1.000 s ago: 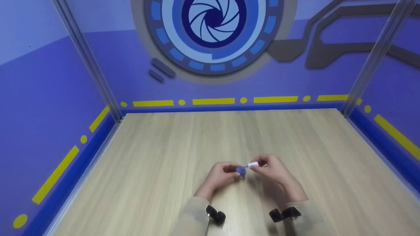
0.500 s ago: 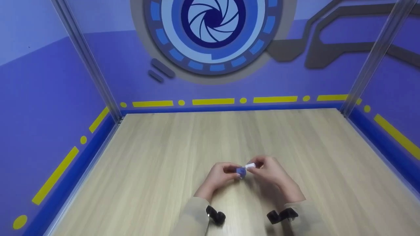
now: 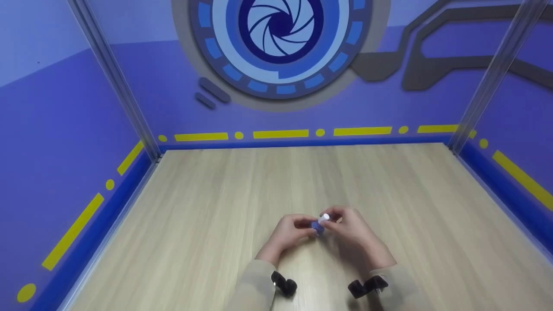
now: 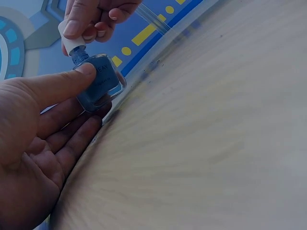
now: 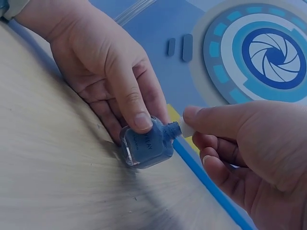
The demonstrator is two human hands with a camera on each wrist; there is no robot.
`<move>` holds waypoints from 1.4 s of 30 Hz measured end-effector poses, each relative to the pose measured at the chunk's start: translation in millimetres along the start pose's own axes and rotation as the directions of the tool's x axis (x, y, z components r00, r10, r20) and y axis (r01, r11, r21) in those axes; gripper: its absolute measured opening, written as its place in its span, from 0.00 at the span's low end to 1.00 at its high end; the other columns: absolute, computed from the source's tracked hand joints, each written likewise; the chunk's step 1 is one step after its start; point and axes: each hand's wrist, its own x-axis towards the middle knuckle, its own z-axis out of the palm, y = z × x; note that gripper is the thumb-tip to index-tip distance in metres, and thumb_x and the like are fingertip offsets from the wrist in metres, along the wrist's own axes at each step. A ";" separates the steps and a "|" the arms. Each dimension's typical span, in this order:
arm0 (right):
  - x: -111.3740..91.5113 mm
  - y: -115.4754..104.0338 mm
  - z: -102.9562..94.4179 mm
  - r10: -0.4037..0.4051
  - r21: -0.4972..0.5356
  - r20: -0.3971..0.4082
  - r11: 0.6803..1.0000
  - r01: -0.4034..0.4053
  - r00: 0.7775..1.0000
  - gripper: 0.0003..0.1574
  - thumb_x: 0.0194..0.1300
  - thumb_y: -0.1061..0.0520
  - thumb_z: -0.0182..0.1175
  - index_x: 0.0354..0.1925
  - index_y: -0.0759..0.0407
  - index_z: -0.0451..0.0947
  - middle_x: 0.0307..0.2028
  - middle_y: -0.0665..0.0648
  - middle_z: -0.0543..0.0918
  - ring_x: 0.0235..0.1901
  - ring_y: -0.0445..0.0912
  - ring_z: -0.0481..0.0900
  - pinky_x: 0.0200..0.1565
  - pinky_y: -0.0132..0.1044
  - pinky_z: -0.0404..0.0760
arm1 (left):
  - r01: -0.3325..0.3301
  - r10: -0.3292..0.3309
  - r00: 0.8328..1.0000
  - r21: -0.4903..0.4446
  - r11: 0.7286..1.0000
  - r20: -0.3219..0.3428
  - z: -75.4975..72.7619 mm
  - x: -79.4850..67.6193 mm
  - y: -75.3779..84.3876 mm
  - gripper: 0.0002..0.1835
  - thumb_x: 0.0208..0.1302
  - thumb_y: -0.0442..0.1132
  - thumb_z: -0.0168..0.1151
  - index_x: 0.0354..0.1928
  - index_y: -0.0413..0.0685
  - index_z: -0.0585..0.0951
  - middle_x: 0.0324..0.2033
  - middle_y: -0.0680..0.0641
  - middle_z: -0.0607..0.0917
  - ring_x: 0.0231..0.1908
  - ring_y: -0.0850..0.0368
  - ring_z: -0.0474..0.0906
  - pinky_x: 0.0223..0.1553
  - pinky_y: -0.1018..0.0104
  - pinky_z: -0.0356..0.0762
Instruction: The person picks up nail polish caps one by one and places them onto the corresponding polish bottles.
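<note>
L hand (image 3: 288, 233): pinches tilted blue btl (image 5: 147, 147) | R hand (image 3: 355, 226): pinches wht cap (image 3: 324, 218) at btl neck (image 5: 172, 131), neck partly bare | 2 hands over bench (image 3: 207, 216)

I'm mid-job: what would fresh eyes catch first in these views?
Likely the big round emblem on the back wall, topping the head view. Then, lower down near the middle, a left hand holding a small blue bottle, and a right hand pinching a white cap at its neck.
</note>
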 end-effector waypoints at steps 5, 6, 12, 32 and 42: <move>-0.1 0.0 4.1 0.042 0.035 0.002 0.998 -0.043 0.999 0.05 0.55 0.55 0.67 0.33 0.50 0.81 0.30 0.51 0.80 0.33 0.46 0.76 0.36 0.34 0.78 | 0.007 -0.007 1.000 -0.005 1.000 0.002 -0.8 -1.4 4.5 0.16 0.53 0.35 0.69 0.45 0.46 0.83 0.42 0.48 0.86 0.42 0.56 0.82 0.47 0.70 0.79; 0.0 0.1 4.7 0.043 0.035 0.002 0.998 -0.043 0.999 0.05 0.55 0.55 0.67 0.33 0.50 0.81 0.30 0.51 0.80 0.33 0.46 0.76 0.35 0.34 0.78 | 0.014 -0.014 1.000 -0.006 1.000 0.003 -0.5 0.5 0.2 0.16 0.52 0.36 0.69 0.45 0.48 0.83 0.42 0.49 0.86 0.42 0.58 0.82 0.47 0.70 0.79; 1.3 0.9 6.2 0.027 -0.003 0.001 1.000 -0.027 1.000 0.04 0.55 0.56 0.67 0.32 0.49 0.81 0.29 0.50 0.79 0.31 0.44 0.75 0.31 0.32 0.76 | 0.033 -0.033 0.999 -0.008 0.999 0.015 -0.2 4.6 -10.2 0.15 0.51 0.40 0.70 0.44 0.56 0.84 0.41 0.55 0.86 0.42 0.63 0.81 0.48 0.71 0.78; 0.6 2.3 -6.3 0.048 0.170 0.031 0.984 -0.053 0.998 0.24 0.56 0.57 0.66 0.53 0.50 0.77 0.46 0.53 0.82 0.47 0.48 0.78 0.50 0.40 0.79 | 0.081 -0.081 0.997 -0.126 0.989 0.001 7.9 4.7 -7.1 0.15 0.51 0.35 0.70 0.44 0.49 0.84 0.40 0.49 0.87 0.41 0.59 0.83 0.40 0.68 0.82; 2.3 4.8 -0.8 0.011 0.216 0.081 0.976 -0.028 0.997 0.19 0.59 0.60 0.63 0.51 0.57 0.79 0.49 0.58 0.82 0.48 0.49 0.80 0.49 0.33 0.80 | 0.058 -0.056 0.998 -0.154 0.986 0.017 9.3 4.2 -8.4 0.15 0.52 0.32 0.68 0.44 0.43 0.83 0.40 0.44 0.86 0.41 0.57 0.83 0.39 0.67 0.83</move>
